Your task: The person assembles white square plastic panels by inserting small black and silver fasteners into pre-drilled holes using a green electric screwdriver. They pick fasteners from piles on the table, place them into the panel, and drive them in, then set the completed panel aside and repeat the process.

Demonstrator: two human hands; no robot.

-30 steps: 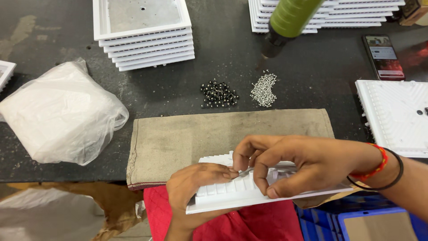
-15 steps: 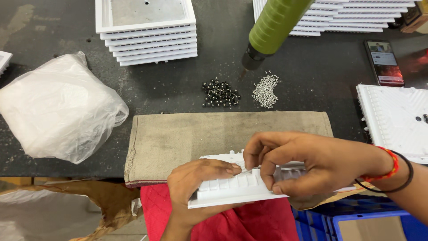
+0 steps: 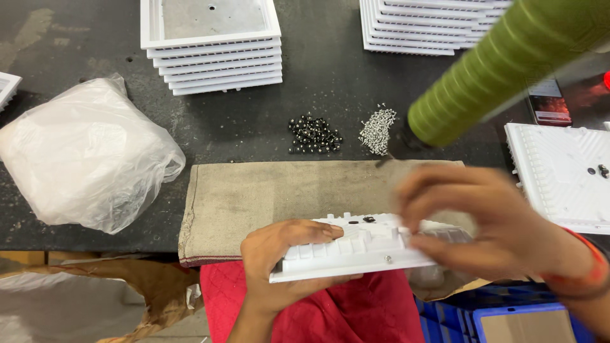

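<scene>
My left hand (image 3: 283, 257) grips the left end of a white ribbed plastic panel (image 3: 362, 249) held tilted at the near edge of a brown cloth mat (image 3: 254, 197). My right hand (image 3: 483, 222), blurred with motion, hovers over the panel's right end with fingers curled; whether it touches the panel is unclear. A green ribbed tool handle (image 3: 502, 70) hangs in from the upper right, its dark tip near a heap of silver screws (image 3: 378, 130). A heap of small black parts (image 3: 312, 134) lies beside the screws.
Two stacks of white trays (image 3: 213, 47) (image 3: 426, 25) stand at the back. A filled clear plastic bag (image 3: 86, 155) lies left. Another white panel (image 3: 559, 174) rests on the right, a phone (image 3: 549, 101) behind it. Blue crates (image 3: 502, 311) sit below the table edge.
The green tool has swung nearer and larger across the upper right. My right hand has lifted and shifted right off the panel's middle. The left hand keeps its hold.
</scene>
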